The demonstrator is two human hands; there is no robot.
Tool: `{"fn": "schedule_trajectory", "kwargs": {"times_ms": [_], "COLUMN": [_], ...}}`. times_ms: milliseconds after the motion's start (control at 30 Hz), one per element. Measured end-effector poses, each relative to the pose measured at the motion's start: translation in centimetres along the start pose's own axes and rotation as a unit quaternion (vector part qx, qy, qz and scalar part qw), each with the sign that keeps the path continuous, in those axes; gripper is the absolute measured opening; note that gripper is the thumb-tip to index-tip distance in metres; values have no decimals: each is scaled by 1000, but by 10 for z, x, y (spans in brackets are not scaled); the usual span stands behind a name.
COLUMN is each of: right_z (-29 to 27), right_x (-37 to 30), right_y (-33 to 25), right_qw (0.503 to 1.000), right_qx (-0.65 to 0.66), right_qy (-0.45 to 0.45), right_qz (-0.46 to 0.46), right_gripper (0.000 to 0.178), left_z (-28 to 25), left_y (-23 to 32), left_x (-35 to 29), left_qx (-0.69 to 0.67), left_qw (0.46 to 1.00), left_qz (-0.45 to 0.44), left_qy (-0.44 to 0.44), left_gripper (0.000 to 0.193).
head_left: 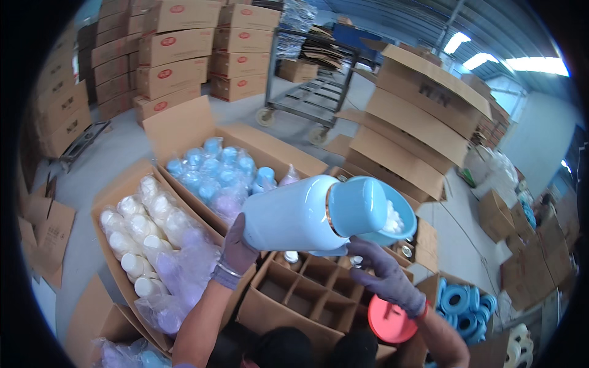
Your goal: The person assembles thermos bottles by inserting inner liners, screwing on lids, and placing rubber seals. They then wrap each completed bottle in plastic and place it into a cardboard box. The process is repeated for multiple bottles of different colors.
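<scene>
Head view: flask (285,216) between gloved fingers (362,248)

Gloved left fingers (235,230) hold light-blue flask (287,214) above divided carton (273,314).

Pretty standard warehouse vibe: plain grey floor (126,138), pale wall (549,122) off to the right, bright strips of light (538,65) up by the ridged metal roof (509,27). Towards the back there's a dark metal cart (307,101) on casters near stacks of brown cartons (178,52).
</scene>
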State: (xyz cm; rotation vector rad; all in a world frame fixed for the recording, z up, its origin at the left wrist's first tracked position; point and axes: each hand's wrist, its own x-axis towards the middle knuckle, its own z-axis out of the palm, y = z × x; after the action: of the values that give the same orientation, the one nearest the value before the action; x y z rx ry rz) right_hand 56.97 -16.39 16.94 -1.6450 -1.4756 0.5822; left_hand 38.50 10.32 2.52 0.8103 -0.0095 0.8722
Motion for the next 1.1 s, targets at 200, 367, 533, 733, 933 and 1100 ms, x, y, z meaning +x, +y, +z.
{"fn": "schedule_trajectory", "kwargs": {"times_ms": [200, 367, 533, 733, 933, 1100], "right_z": [32, 30, 10, 11, 61, 177], "right_x": [-156, -228, -264, -206, -48, 100], "right_y": [-21, -1, 132, 211, 225, 257], "right_qw": [928, 962, 885, 825, 939, 940], "right_qx": [235, -58, -49, -420, -312, -338], "right_qy": [208, 266, 301, 147, 142, 42], "right_qz": [200, 9, 352, 349, 8, -4], "right_gripper": [77, 77, 73, 65, 35, 27], "left_z": [60, 95, 106, 175, 146, 140], "left_y": [5, -15, 8, -12, -18, -41], "left_x": [-74, -93, -110, -182, -215, -193], "left_qx": [230, 471, 380, 321, 207, 265], "left_qw": [967, 881, 893, 768, 901, 933], "left_qz": [-99, 18, -104, -76, -318, -152], "left_qy": [43, 46, -219, -548, -211, -193], "left_gripper": [45, 41, 31, 28, 49, 42]}}
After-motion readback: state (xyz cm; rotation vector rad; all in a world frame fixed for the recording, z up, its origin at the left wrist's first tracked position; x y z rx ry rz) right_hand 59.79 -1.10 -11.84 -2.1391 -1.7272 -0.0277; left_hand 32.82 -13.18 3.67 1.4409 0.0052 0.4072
